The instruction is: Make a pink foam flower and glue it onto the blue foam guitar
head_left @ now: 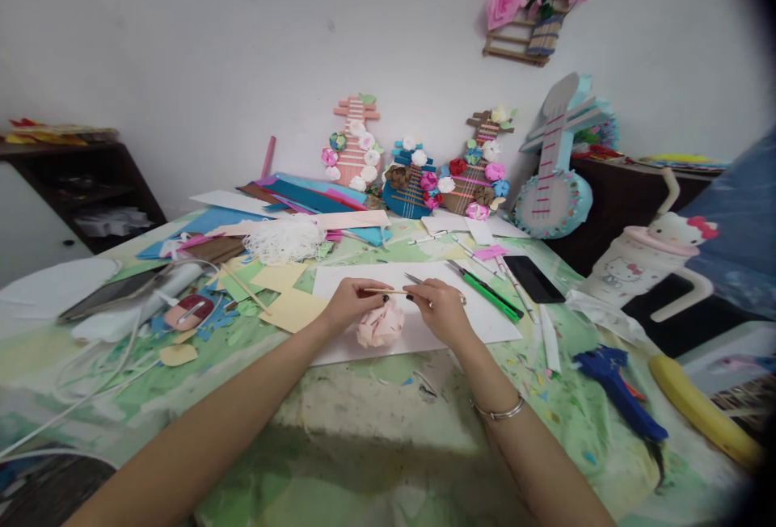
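Observation:
A thin wooden stick (pixel 388 292) runs level between my two hands. My left hand (pixel 352 302) pinches its left end, and the fingers of my right hand (pixel 437 307) close on the other end. Just below the stick is a pale pink crumpled-paper flower (pixel 381 326), close to my left fingertips; whether it is attached or held cannot be made out. A pointed metal tip (pixel 414 278) juts out past my right fingers, its other end hidden by the hand. Under both hands lies a white sheet (pixel 473 329).
A green utility knife (pixel 488 291) and a black phone (pixel 533 279) lie to the right, with a blue glue gun (pixel 622 394) and a banana (pixel 703 414) nearer. Paper scraps (pixel 291 309) and white string (pixel 284 238) are on the left. Flower-covered paper instruments (pixel 412 179) stand behind.

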Demonstrator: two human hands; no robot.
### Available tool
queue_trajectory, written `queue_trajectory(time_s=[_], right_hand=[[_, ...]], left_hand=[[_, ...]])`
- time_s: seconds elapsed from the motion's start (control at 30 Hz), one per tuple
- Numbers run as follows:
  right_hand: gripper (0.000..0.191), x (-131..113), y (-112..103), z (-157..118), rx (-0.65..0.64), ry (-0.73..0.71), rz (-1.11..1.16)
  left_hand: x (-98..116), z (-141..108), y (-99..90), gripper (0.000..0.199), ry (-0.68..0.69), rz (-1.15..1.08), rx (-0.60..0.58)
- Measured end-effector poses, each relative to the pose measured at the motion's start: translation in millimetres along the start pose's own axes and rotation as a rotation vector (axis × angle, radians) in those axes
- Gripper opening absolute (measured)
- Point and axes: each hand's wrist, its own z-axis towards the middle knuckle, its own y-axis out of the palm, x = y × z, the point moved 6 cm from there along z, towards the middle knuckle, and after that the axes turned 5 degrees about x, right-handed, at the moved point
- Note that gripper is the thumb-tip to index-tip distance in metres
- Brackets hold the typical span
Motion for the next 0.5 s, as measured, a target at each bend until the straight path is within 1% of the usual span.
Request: queue_trajectory(time_s=[0.13, 0.23, 0.33, 0.5], right_hand=[[0.024, 0, 1, -1, 0.009, -0.003, -0.017], [0.024, -3, -1, -1, 0.032, -0.021, -0.028], [0.023, -7, -3, -1, 0.060, -0.044, -0.026], [0.022, -16, -7, -1, 0.099, -0.109, -0.068]], left_hand=[[-1, 0, 0.0, 0.025, -0.010, -0.025, 0.001], [0, 0, -0.3, 0.024, 0.011, -0.018, 0.003], [2, 0, -0.3, 0.026, 0.018, -0.074, 0.013], [2, -1, -0.6, 0.026, -0.015, -0.143, 0.047]])
